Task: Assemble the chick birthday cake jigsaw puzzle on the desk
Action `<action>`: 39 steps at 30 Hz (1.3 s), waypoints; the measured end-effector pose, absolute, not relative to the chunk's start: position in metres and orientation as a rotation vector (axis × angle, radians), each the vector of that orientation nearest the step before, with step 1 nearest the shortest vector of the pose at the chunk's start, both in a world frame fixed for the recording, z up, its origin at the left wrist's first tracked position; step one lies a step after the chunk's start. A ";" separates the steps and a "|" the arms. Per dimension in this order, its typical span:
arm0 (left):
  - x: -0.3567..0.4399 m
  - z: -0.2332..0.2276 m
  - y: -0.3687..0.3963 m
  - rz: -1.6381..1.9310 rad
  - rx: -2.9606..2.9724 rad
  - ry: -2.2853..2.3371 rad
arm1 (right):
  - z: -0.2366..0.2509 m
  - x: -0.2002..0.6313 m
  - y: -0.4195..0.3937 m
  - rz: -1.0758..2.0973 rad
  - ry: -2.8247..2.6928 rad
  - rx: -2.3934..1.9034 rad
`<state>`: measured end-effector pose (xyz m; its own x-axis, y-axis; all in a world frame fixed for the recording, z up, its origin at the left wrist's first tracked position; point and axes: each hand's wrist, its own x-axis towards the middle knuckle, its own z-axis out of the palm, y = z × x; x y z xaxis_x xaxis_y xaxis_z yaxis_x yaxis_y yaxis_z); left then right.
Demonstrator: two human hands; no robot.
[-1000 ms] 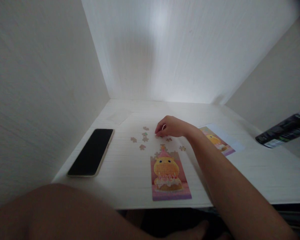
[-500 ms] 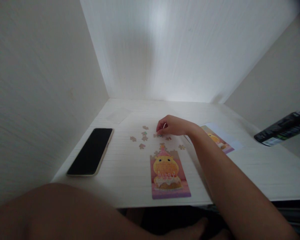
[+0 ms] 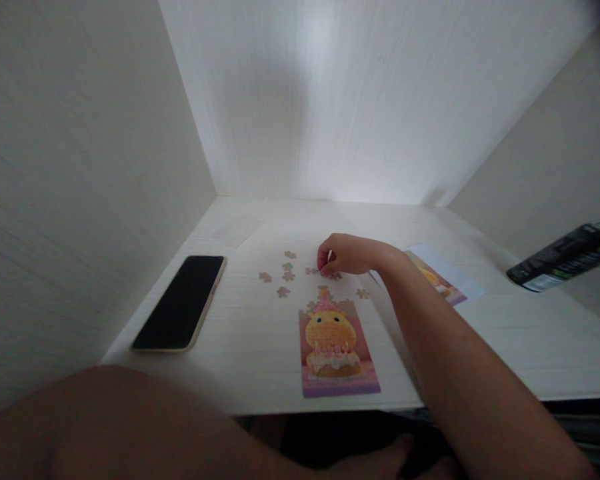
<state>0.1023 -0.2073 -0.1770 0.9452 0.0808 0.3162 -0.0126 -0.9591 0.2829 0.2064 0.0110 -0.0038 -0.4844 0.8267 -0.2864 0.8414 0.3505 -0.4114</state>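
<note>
My right hand [image 3: 345,255] is closed in a pinch, its fingertips down on a puzzle piece [image 3: 314,271] behind the partly assembled jigsaw puzzle [image 3: 333,347]. Another loose piece lies by its fingers, partly covered. The puzzle shows a yellow character in a pink party hat above a birthday cake, and its far edge is uneven. Several loose puzzle pieces [image 3: 289,276] lie left of my right hand, and a single piece [image 3: 363,293] sits just right of the puzzle's top. Below the table edge, my left hand [image 3: 380,461] is dim and cut off; its grip is unclear.
A black-screened phone [image 3: 183,303] lies on the left of the white table [image 3: 250,373]. Beyond my right forearm is a picture card [image 3: 447,283] with the same design. A dark can [image 3: 565,259] stands at the right. White panels enclose the back and sides.
My right hand has shifted slightly right and nearer, its fingertips still low among the loose pieces. The assembled puzzle looks the same.
</note>
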 end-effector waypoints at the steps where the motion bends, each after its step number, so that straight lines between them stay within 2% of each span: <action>1: 0.103 -0.178 -0.207 0.473 2.815 0.053 | -0.003 0.206 0.011 -0.800 2.553 1.584; 6: 0.105 -0.181 -0.208 0.471 2.806 0.065 | -0.002 0.206 0.010 -0.823 2.565 1.565; 16: 0.104 -0.181 -0.209 0.484 2.781 0.071 | -0.014 0.215 0.015 -1.225 2.657 1.520; 26: 0.116 -0.188 -0.212 0.425 2.718 0.053 | -0.017 0.211 0.017 -1.051 2.685 1.534; 30: 0.119 -0.181 -0.214 0.293 2.615 0.079 | -0.017 0.209 0.017 -1.025 2.674 1.537; 39: 0.116 -0.167 -0.209 0.254 2.542 0.153 | -0.017 0.206 0.016 -0.966 2.689 1.554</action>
<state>0.1162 -0.2094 -0.1671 0.9754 0.1633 0.1481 0.0542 -0.8288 0.5569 0.2057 0.0156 -0.0169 -0.5389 0.8203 -0.1917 0.7547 0.3691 -0.5423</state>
